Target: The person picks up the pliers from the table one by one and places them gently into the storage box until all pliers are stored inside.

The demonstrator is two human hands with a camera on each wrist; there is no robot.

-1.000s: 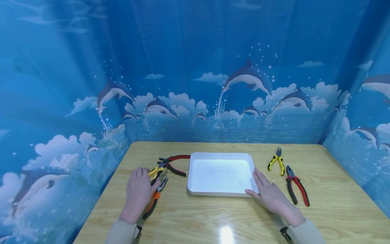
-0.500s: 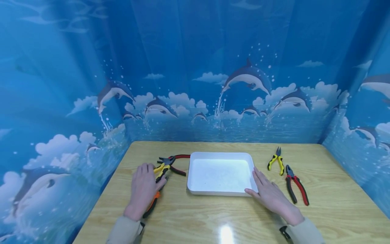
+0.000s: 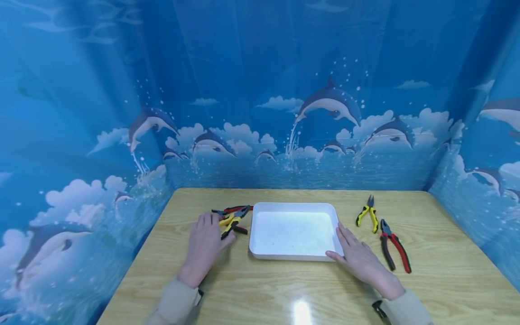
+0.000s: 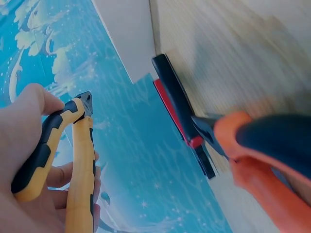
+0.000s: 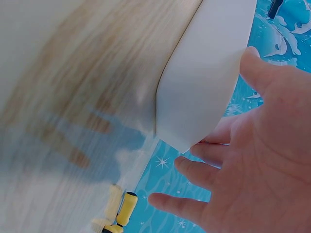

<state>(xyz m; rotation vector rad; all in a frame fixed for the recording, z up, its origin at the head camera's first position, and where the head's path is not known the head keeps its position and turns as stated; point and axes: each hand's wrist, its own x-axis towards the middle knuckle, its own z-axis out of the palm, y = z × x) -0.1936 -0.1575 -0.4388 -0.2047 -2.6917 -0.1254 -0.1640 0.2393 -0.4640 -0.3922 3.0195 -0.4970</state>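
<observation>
gripping the yellow-handled pliers [image 3: 230,223] just left of the white tray [image 3: 293,206], the left hand [image 3: 204,246] has loaded nothing yet; the right hand [image 3: 357,257] rests spread against the tray's near right corner. four other pliers lie outside it.

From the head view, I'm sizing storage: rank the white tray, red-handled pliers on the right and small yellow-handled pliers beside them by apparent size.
1. white tray
2. red-handled pliers
3. yellow-handled pliers, which lie slightly farther back, though plainly shorter.
</observation>
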